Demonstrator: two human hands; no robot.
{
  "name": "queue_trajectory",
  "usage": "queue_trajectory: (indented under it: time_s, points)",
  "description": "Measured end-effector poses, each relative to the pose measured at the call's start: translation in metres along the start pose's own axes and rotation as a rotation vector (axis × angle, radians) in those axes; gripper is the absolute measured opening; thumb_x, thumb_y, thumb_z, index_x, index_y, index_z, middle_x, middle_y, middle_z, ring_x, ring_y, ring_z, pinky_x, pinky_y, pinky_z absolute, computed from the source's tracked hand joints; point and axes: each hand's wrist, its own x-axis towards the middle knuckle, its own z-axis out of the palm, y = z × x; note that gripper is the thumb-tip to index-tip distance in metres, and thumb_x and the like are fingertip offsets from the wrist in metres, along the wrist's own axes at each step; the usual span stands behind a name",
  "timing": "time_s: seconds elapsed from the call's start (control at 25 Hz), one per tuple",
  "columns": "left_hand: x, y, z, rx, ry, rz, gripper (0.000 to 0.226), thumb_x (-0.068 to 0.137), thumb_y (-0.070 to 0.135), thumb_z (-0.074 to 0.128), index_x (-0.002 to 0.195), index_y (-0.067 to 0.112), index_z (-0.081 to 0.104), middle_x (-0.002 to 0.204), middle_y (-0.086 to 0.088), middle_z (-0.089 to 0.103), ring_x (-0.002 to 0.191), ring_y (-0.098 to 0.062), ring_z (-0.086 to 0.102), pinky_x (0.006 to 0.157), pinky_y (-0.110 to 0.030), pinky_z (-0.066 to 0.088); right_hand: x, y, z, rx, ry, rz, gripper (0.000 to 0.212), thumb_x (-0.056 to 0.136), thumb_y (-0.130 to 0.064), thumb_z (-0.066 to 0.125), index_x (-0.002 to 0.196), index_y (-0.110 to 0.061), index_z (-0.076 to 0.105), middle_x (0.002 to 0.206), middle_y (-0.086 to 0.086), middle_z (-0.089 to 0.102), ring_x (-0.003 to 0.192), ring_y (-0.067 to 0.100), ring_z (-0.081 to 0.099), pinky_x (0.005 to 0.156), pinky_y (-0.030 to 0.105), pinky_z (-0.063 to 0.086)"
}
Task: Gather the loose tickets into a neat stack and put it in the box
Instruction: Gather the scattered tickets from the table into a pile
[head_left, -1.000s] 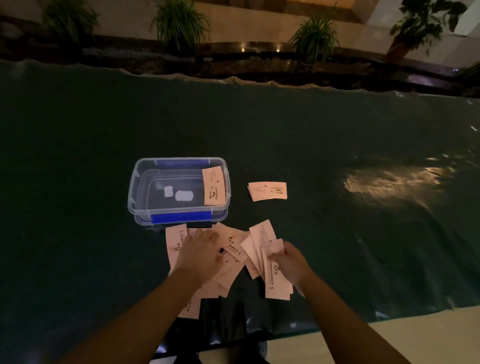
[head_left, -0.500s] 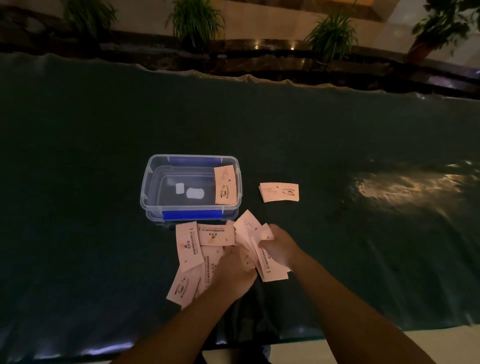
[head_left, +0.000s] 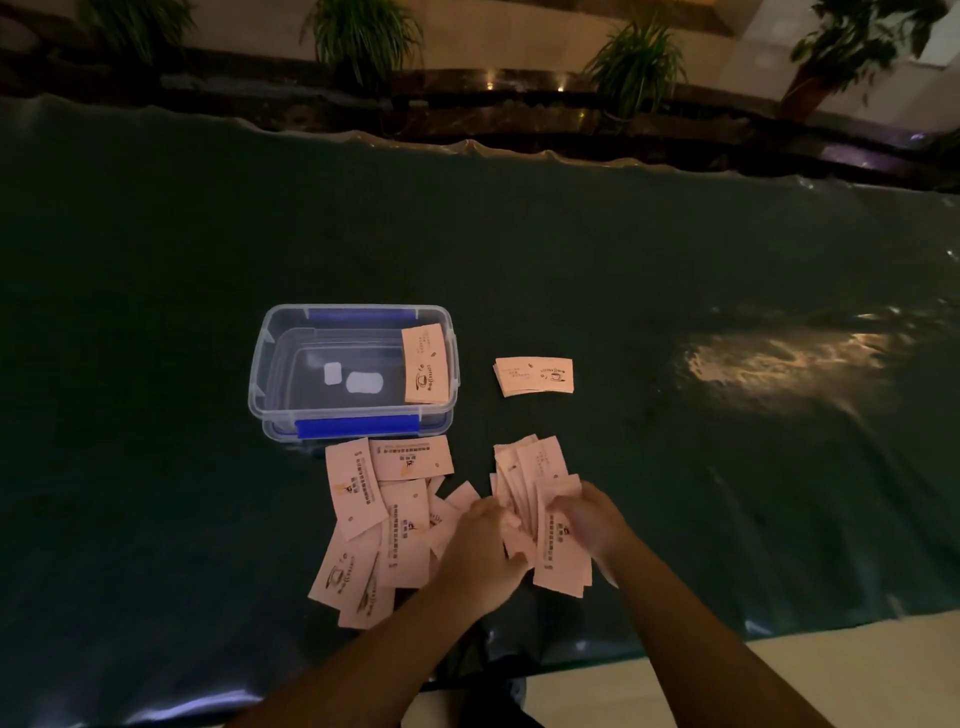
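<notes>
Pink paper tickets lie scattered on a dark green table cover. A loose pile of tickets (head_left: 374, 514) spreads out below the clear plastic box (head_left: 270, 358), which has blue clips. One ticket (head_left: 426, 364) leans inside the box at its right end. A small neat stack (head_left: 535, 375) lies to the right of the box. My right hand (head_left: 587, 517) grips a fanned bunch of tickets (head_left: 540, 483). My left hand (head_left: 483, 545) touches the left side of that bunch, fingers curled on it.
The table cover (head_left: 675, 312) stretches wide to the right and left, with a bright glare patch (head_left: 789, 358) at the right. Potted plants (head_left: 363, 36) stand behind the far edge. The near table edge (head_left: 623, 654) lies just below my forearms.
My left hand has left the pile on the table and come to the bunch in my right hand. The bunch has grown and lifted, and the pile at the left lies uncovered.
</notes>
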Motion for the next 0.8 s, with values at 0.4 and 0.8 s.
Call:
queue_trajectory:
  time_s: [0.4, 0.8]
  points:
    - [0.010, -0.015, -0.007, 0.416, 0.068, -0.012, 0.076, 0.078, 0.060, 0.065, 0.143, 0.027, 0.044, 0.149, -0.001, 0.043, 0.139, -0.027, 0.034, 0.114, -0.049, 0.031, -0.012, 0.040, -0.010, 0.210, 0.030, 0.080, 0.017, 0.099, -0.017, 0.061, 0.115, -0.022, 0.065, 0.108, 0.019, 0.075, 0.098, 0.035, 0.076, 0.092, 0.054, 0.062]
    - [0.027, 0.013, 0.004, 0.571, 0.052, 0.025, 0.055, 0.090, 0.049, 0.063, 0.136, 0.018, 0.056, 0.134, -0.006, 0.054, 0.125, -0.027, 0.047, 0.105, -0.045, 0.041, -0.014, 0.039, -0.021, 0.287, 0.062, 0.091, 0.017, 0.099, -0.015, 0.058, 0.114, -0.018, 0.066, 0.108, 0.020, 0.075, 0.095, 0.033, 0.078, 0.083, 0.051, 0.065]
